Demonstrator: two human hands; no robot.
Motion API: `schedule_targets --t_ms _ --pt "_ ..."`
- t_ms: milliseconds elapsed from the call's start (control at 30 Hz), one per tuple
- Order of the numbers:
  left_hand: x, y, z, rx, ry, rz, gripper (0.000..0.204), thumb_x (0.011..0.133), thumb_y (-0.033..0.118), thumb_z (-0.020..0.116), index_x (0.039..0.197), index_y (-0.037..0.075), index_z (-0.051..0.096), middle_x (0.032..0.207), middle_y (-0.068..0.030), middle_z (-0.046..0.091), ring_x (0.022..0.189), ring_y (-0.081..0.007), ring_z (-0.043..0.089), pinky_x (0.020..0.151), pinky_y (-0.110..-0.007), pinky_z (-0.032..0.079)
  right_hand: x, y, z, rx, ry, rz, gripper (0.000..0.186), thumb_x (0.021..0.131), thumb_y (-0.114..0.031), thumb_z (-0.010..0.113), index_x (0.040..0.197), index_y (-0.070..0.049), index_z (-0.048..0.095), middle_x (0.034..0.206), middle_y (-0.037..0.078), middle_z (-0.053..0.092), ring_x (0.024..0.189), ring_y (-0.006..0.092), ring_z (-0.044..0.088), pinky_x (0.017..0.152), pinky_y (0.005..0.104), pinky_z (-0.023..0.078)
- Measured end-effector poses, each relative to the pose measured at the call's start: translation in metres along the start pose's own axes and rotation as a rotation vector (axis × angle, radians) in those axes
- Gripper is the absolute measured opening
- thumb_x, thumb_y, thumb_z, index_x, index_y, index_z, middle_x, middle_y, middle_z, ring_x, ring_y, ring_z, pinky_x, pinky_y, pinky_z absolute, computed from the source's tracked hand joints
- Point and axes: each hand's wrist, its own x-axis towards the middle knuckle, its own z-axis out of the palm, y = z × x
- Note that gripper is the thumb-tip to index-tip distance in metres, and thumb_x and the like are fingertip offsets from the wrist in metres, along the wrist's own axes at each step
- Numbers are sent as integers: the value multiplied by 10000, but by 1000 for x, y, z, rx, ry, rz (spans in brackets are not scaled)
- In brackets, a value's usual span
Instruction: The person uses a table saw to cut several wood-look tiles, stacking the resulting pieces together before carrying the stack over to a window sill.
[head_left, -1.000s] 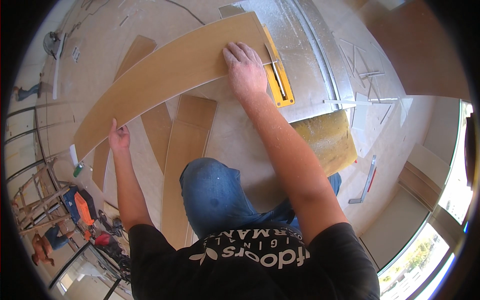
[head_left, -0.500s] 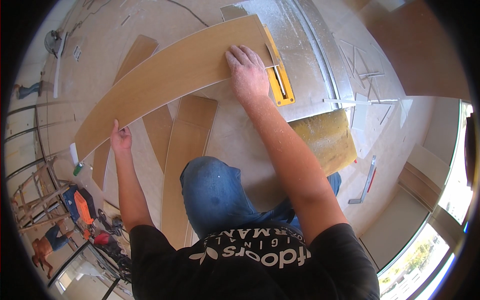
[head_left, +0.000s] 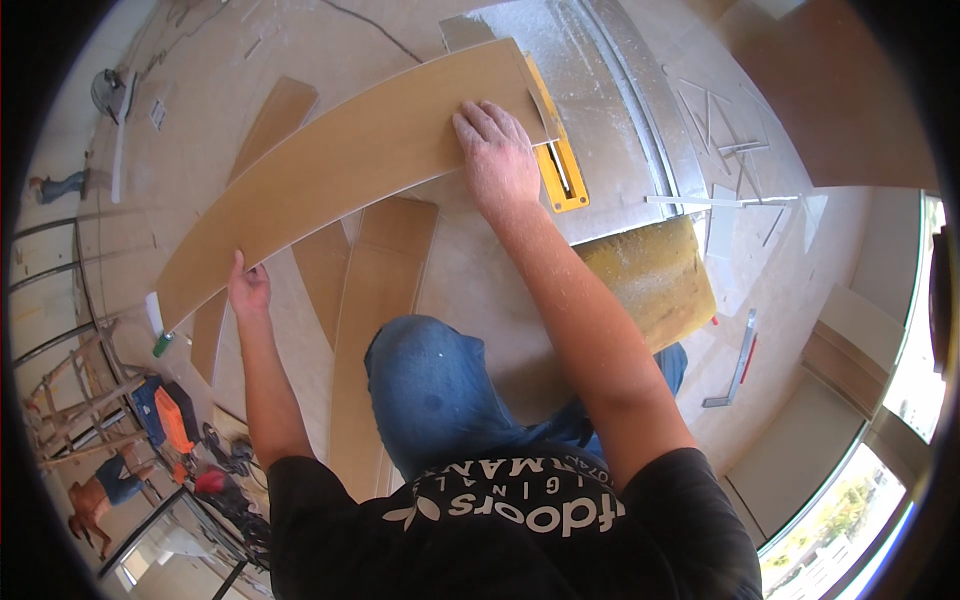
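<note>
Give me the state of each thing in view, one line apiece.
Long board: held, right end over yellow plate.
Left grip: closed on the board's near edge.
Right grip: dusty, resting on the board's top.
Yellow plate: partly covered.
Metal tabletop: dusty.
Yellow housing: dusty.
Metal square: lying on the floor.
Loose boards: lying on the floor.

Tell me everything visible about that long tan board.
The long tan board is thin and wood-like, with pale edges; its curve may be the lens. It slants across the view, its right end over the yellow plate in the metal table, a thin line near that end. The right hand lies on top near there; the left hand holds the near edge, thumb above.
</note>
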Motion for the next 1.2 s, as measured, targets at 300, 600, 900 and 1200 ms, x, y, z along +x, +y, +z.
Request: schedule_targets --t_ms 300,600,900,1200 --pt "-11 2 2 -11 14 -35 355 917 60 728 1240 -9 598 1191 -122 686 1091 -228 666 864 -279 602 -4 -1 -5 16 1 13 338 867 -105 575 1185 -52 677 1327 87 629 1295 276 538 1112 399 423" --pt "-13 -4 -8 -3 15 -33 360 924 76 724 1253 8 595 1197 -116 683 1089 -224 666 850 -280 607 -11 -2 -11 33 -11 37 391 830 -44 578 1210 -59 670 1339 78 620 1306 277 530 1107 403 432" --pt "-15 -2 -16 -10 -16 -49 336 934 87 709 1236 -8 594 1186 -142 685 1070 -249 681 831 -290 630 -17 -3 -14 25 -33 28 380 837 -91 581 1207 -54 663 1354 80 607 1312 264 523 1123 394 413" --pt "-28 -5 -15 -16 1 -64 367 927 80 718 1262 9 587 1223 -118 664 1120 -227 649 895 -287 599 -23 -4 -17 45 -26 40 400 810 -55 587 1202 -61 667 1341 71 611 1309 264 525 1117 392 424"
